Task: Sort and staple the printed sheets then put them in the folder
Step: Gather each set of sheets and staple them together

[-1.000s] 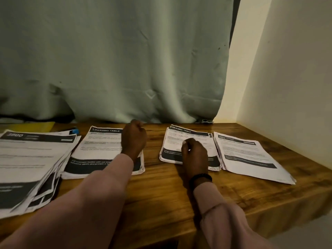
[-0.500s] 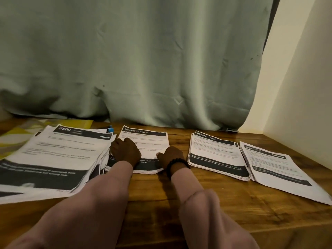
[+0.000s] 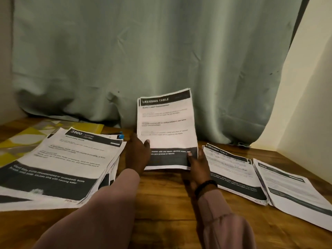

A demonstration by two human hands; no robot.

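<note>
I hold a stack of printed sheets headed "DRESSING TABLE" (image 3: 166, 126) upright, its lower edge on the wooden table (image 3: 161, 194). My left hand (image 3: 137, 152) grips its left edge with the thumb on the front. My right hand (image 3: 198, 165) grips the lower right corner. A large loose pile headed "3800 KITCHEN" (image 3: 59, 166) lies at the left. A second "DRESSING TABLE" stack (image 3: 233, 173) and another stack (image 3: 294, 189) lie flat at the right. A yellow patterned folder (image 3: 32, 135) lies behind the left pile.
A green curtain (image 3: 143, 60) hangs along the back of the table. A cream wall (image 3: 312, 105) bounds the right side. Something with a blue tip (image 3: 120, 136) pokes out behind the left pile.
Both hands moved onto the middle "DRESSING TABLE" stack and raised it from flat to upright on its bottom edge. The view has shifted left.
</note>
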